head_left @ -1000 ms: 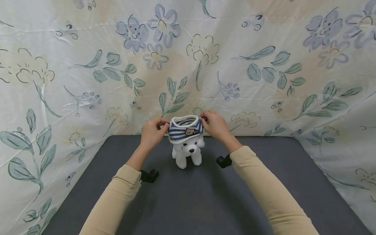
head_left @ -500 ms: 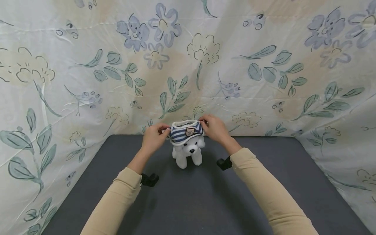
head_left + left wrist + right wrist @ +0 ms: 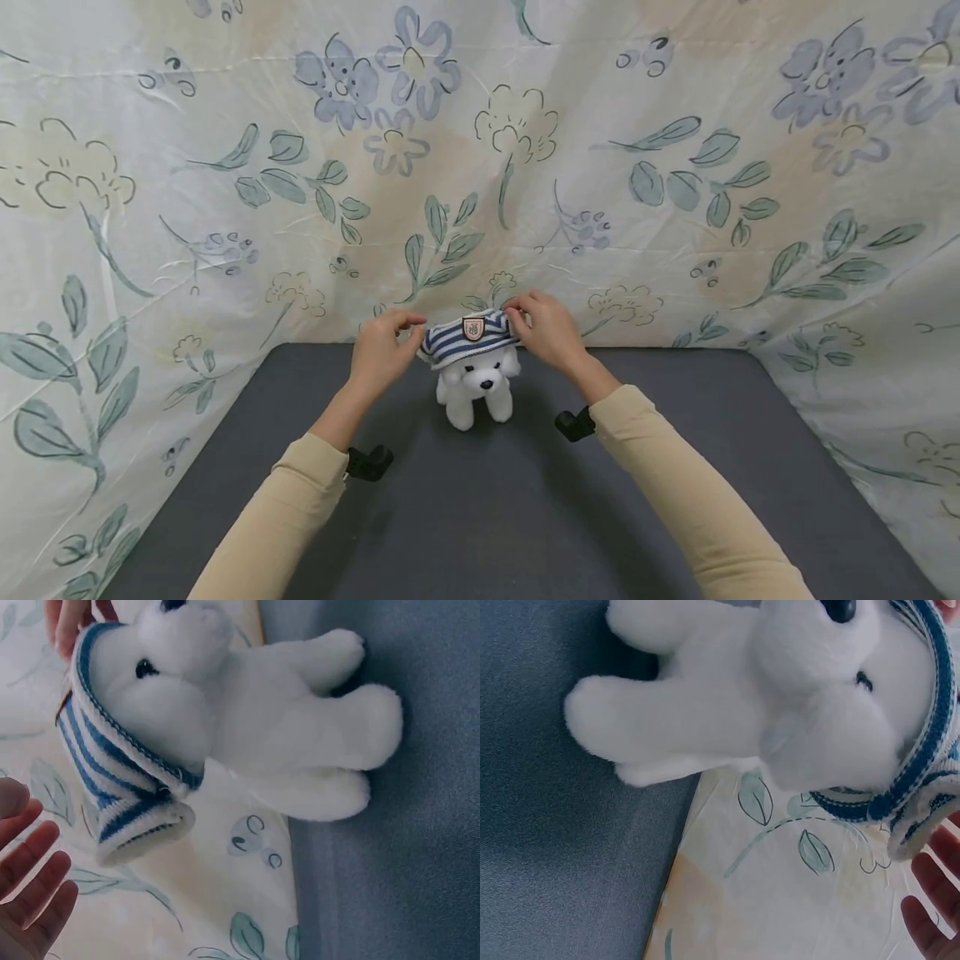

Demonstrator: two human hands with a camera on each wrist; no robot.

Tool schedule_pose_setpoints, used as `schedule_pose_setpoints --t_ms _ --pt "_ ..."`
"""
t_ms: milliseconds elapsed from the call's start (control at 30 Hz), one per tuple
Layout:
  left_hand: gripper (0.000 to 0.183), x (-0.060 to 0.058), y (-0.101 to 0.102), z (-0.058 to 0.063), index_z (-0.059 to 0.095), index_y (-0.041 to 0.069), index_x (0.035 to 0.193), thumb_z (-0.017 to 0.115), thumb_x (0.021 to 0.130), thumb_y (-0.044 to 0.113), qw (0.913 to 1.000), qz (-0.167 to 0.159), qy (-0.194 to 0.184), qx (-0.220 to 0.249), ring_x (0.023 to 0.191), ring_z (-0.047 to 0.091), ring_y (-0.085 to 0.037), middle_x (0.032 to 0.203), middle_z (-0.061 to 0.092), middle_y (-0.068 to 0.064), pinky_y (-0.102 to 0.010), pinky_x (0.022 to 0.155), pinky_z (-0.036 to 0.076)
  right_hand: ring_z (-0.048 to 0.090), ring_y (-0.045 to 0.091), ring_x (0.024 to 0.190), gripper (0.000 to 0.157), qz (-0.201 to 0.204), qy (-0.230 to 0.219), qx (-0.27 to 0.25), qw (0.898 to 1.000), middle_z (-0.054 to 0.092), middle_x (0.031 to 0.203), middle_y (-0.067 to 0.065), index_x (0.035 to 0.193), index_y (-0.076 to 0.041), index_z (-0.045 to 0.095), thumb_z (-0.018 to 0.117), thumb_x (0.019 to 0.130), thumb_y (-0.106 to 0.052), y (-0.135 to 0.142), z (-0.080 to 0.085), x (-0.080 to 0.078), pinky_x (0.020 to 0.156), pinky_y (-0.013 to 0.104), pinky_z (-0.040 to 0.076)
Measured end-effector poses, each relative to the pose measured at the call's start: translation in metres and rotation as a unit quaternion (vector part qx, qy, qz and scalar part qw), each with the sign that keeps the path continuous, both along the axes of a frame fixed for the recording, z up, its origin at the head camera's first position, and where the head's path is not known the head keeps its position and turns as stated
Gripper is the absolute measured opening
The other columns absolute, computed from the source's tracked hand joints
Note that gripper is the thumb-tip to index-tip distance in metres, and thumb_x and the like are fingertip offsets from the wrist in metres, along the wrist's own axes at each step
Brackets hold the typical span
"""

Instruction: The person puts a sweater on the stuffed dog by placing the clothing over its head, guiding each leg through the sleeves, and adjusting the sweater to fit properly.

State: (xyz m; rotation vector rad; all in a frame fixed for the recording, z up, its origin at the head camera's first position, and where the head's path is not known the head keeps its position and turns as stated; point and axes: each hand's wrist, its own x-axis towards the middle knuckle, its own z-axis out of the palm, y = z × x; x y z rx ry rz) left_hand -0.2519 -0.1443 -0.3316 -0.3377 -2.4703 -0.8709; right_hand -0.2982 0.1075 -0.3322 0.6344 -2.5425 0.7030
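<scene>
A white toy dog (image 3: 472, 387) stands on its own four legs between the fingers of both hands and a little below them, facing the person. A blue-and-white striped knit shirt (image 3: 467, 340) sits over the top of its head, level with the fingertips, its hem crossing the forehead just above the eyes. The head seems to bear most of the shirt's weight, which would explain why so light a touch is enough.

The left hand (image 3: 381, 346) has its fingers spread and loosely bent; the left wrist view shows them just beside the near shirt sleeve (image 3: 146, 829), with a gap between, pinching nothing. The right hand (image 3: 551, 333) brings finger and thumb up to the opposite edge of the shirt; whether they pinch the knit or only touch it, I cannot tell, as the thumb is hidden in the right wrist view.

The hands lie on either side, probably because the sleeves stick out there, which leaves the badge (image 3: 473, 328) uncovered between the fingers. Below them, the dark worktop (image 3: 480, 517) gives the dog's feet a flat footing. Beyond the fingers hangs a flowered cloth (image 3: 465, 183).
</scene>
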Motion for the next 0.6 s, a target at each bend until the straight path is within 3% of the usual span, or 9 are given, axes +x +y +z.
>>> schedule_pose_setpoints --t_ms 233,433,600 --pt "0.017 0.012 0.002 0.000 0.071 0.009 0.099 0.062 0.087 0.018 0.9978 -0.024 0.051 -0.033 0.087 0.062 -0.022 0.097 0.066 -0.007 -0.036 0.070 0.051 0.057 0.024 0.091 0.015 0.026 0.096 0.000 0.995 0.060 0.098 0.006 0.100 -0.011 0.066 0.058 0.091 -0.019 0.002 -0.007 0.008 0.076 0.039 0.046" --pt "0.016 0.022 0.005 -0.006 0.070 0.008 0.097 0.067 0.083 0.016 0.9964 -0.031 0.070 -0.037 0.080 0.062 -0.020 0.091 0.066 -0.006 -0.036 0.066 0.050 0.055 0.023 0.085 0.013 0.067 0.219 -0.003 0.974 0.059 0.091 0.007 0.096 -0.007 0.065 0.066 0.084 -0.010 0.004 -0.017 0.018 0.073 0.037 0.045" --pt "0.019 0.027 0.012 -0.016 0.070 0.010 0.098 0.071 0.081 0.017 0.9965 -0.026 0.063 -0.048 0.080 0.063 -0.017 0.092 0.065 -0.004 -0.034 0.066 0.051 0.056 0.022 0.082 0.021 0.095 0.265 0.020 0.959 0.059 0.092 0.007 0.098 -0.006 0.063 0.071 0.079 -0.011 0.001 -0.031 0.025 0.072 0.036 0.046"
